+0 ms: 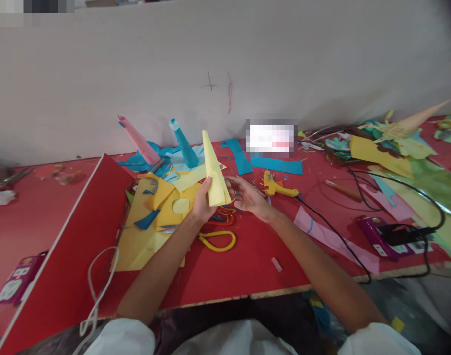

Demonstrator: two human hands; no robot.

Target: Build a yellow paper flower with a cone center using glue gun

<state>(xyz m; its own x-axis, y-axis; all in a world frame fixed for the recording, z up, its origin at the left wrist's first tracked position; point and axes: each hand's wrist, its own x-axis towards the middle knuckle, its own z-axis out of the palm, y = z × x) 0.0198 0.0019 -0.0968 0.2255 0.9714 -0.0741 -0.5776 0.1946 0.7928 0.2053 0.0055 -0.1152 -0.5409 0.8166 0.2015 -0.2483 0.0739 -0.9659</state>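
Observation:
A pale yellow paper cone (pixel 214 172) stands upright over the middle of the table, its narrow end up. My left hand (pixel 203 202) is closed around the cone's lower left side. Beside its lower right edge is my right hand (pixel 249 197), fingers curved and partly apart; it seems to hold nothing. Just behind are a blue paper cone (pixel 186 148) and a pink paper cone (pixel 141 142). Yellow-handled scissors (pixel 220 241) lie below my hands. To the right rests a yellow glue gun (pixel 279 187) with a black cord.
Yellow paper sheets (pixel 136 236) and scraps cover the table's left part. A red divider (pixel 73 241) rises at the left. Blue strips (pixel 277 165) lie at the back. On the right are a pink strip (pixel 332 241), a purple power strip (pixel 376 236) and trailing cords.

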